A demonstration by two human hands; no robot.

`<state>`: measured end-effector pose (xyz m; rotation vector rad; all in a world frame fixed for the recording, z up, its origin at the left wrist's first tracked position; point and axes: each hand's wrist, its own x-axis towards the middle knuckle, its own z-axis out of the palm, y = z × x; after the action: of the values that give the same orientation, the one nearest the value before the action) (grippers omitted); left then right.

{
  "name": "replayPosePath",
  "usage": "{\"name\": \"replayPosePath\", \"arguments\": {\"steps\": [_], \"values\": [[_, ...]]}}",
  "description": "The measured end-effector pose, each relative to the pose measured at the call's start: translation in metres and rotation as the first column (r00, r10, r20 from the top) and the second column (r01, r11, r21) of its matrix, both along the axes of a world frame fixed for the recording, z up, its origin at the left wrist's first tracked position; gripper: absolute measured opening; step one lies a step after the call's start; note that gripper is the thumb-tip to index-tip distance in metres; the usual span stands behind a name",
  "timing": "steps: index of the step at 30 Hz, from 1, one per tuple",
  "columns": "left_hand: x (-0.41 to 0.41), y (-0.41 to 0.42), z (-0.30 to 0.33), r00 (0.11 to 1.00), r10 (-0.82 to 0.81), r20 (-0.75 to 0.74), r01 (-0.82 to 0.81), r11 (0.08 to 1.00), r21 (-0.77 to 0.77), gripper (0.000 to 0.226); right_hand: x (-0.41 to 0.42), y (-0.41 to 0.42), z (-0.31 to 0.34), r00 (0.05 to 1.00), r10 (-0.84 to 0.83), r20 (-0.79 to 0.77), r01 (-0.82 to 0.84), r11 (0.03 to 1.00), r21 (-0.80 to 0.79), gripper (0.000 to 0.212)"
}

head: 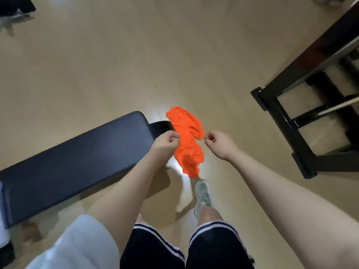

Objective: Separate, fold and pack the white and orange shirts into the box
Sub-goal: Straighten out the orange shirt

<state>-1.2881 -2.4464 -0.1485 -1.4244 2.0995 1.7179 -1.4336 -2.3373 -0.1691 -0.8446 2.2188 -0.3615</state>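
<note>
The orange shirt [188,141] hangs bunched between 2 hands above the floor [116,65], just off the end of a dark padded bench [77,156]. Its long axis runs away from the person. The left hand [165,142] and right hand [219,143] each pinch one edge with curled fingers.

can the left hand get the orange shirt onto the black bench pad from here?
Probably yes. The left hand already pinches the orange shirt, which hangs beside the black bench pad. The pad's visible top is bare and nothing stands between them.
</note>
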Motion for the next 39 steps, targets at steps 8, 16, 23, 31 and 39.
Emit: {"name": "replayPosePath", "arguments": {"steps": [8,16,23,31,39], "values": [[-0.060,0.034,-0.178,0.982,-0.083,0.168,0.087,0.996,-0.016,0.026,-0.049,0.041,-0.177,0.995,-0.071,0.066,0.065,0.994,0.088,0.020],[-0.086,0.044,-0.420,0.983,-0.095,0.156,0.107,0.991,-0.074,0.027,-0.064,0.022,-0.445,0.987,-0.156,0.040,0.154,0.986,0.059,0.036],[-0.072,0.016,-0.535,0.965,-0.068,0.253,0.116,0.976,-0.182,0.024,-0.039,0.011,-0.600,0.998,-0.057,0.006,0.054,0.972,0.228,0.051],[-0.046,0.010,-0.496,0.959,-0.081,0.271,0.121,0.984,-0.134,0.022,-0.006,0.001,-0.560,0.989,-0.001,-0.150,0.011,0.998,0.066,0.022],[-0.039,0.047,-0.316,0.970,-0.102,0.219,0.095,0.995,0.042,0.015,-0.044,0.024,-0.314,0.975,-0.144,0.168,0.188,0.939,-0.289,0.018]]}}
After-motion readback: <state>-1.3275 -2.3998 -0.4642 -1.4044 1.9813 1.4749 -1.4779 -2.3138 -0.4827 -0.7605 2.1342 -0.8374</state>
